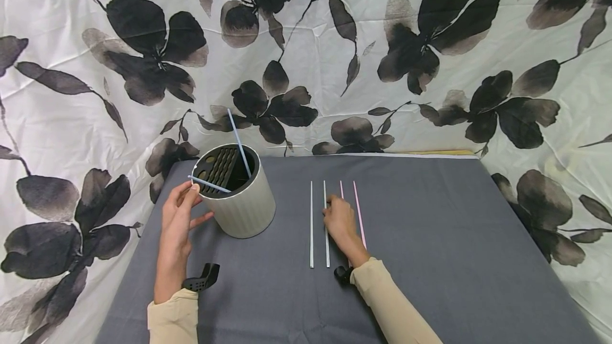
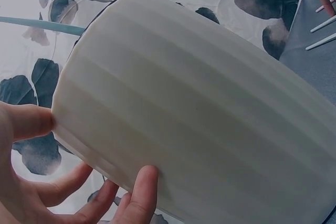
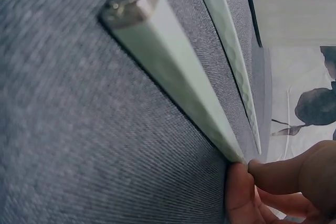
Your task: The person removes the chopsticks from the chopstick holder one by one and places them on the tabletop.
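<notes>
My left hand (image 1: 177,227) grips the rim of an off-white ribbed utensil holder (image 1: 246,211); in the left wrist view one finger (image 2: 144,192) lies against its outer wall. Two blue chopsticks stand in the holder: one chopstick (image 1: 238,139) leans steeply, the other (image 1: 210,183) slants low over the rim above my left fingertips. My right hand (image 1: 340,222) pinches the thin far end of a whitish chopstick (image 3: 178,72) with a silver butt, lying on the cloth. Left of it lies a second whitish chopstick (image 1: 312,227). A pink chopstick (image 1: 359,214) and another pink one (image 1: 341,189), partly hidden, lie to the right.
A dark slotted insert (image 1: 220,166) fills part of the holder's mouth. Grey cloth (image 1: 454,238) covers the table, and a floral white curtain (image 1: 344,68) hangs behind it and at the sides. Black wrist cameras sit on both wrists.
</notes>
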